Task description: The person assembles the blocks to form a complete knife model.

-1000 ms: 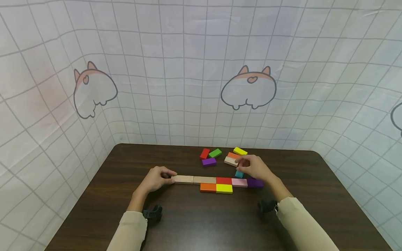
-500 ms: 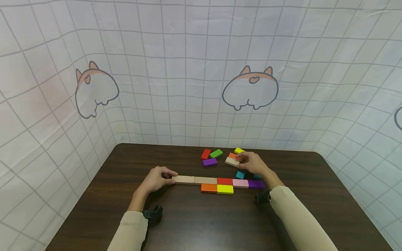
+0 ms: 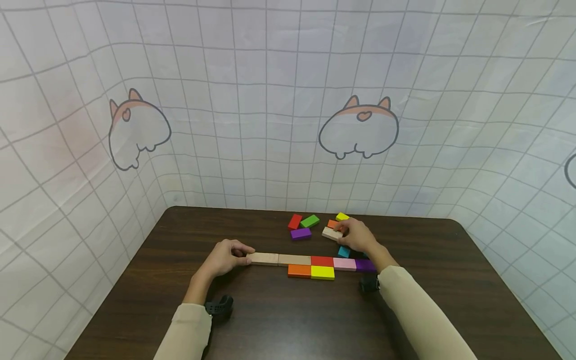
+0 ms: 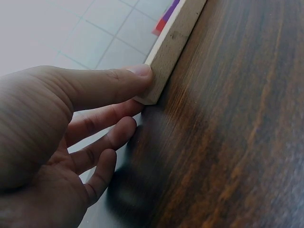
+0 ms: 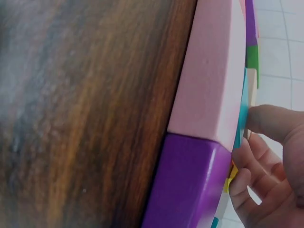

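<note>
I'm seeing the left hand (image 3: 228, 257) pinching the wooden block (image 3: 264, 258) at the left end of the row (image 3: 322, 261), the right hand (image 3: 358, 236) gripping the pale block (image 3: 330, 233) beyond it; picking up seems underway, likely needing a careful lift.

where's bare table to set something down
Bare table: between the sleeves, nearer than the front yellow block; also between the left hand and the back edge. Crowded: around the right hand, by the loose pale block and blue block.

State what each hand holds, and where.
Left hand: row's wooden end block, by its left end. Right hand: loose wooden block, by its right end.
</note>
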`<move>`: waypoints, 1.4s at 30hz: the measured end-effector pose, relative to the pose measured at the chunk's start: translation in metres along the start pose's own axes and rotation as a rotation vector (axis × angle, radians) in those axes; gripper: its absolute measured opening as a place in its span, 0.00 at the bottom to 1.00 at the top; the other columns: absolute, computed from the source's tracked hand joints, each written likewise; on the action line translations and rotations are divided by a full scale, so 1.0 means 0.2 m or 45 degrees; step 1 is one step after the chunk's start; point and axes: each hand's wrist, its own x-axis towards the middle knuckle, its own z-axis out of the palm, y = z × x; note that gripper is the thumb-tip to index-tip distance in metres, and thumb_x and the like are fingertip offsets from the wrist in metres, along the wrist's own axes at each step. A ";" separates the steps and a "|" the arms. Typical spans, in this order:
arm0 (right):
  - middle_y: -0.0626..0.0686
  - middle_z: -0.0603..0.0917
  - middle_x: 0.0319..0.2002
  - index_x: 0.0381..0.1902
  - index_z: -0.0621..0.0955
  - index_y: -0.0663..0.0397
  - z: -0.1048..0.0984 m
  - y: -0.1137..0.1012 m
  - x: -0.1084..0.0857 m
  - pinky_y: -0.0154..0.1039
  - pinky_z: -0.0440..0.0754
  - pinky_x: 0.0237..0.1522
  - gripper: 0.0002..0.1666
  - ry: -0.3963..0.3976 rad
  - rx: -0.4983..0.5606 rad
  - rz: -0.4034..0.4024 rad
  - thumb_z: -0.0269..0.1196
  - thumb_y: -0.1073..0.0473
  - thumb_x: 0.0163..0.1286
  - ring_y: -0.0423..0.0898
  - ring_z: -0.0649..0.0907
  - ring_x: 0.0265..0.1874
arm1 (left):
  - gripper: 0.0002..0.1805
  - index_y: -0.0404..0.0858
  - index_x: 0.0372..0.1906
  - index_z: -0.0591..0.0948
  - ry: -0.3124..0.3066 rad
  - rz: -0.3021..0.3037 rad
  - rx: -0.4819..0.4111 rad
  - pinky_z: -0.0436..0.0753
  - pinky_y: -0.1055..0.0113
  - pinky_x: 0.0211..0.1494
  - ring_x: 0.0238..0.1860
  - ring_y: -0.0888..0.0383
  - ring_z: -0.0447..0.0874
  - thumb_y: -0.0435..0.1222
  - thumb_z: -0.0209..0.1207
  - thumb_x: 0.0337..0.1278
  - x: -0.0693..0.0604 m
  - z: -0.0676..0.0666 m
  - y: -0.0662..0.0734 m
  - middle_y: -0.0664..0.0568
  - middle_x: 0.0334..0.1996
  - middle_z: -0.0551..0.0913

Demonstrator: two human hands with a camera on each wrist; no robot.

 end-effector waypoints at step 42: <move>0.54 0.85 0.45 0.53 0.86 0.51 -0.13 -0.10 -0.23 0.41 0.85 0.39 0.17 -0.074 0.141 -0.254 0.70 0.65 0.66 0.46 0.84 0.36 | 0.13 0.49 0.48 0.91 -0.007 0.003 -0.005 0.78 0.63 0.41 0.37 0.58 0.79 0.36 0.72 0.58 0.00 0.00 0.00 0.54 0.43 0.87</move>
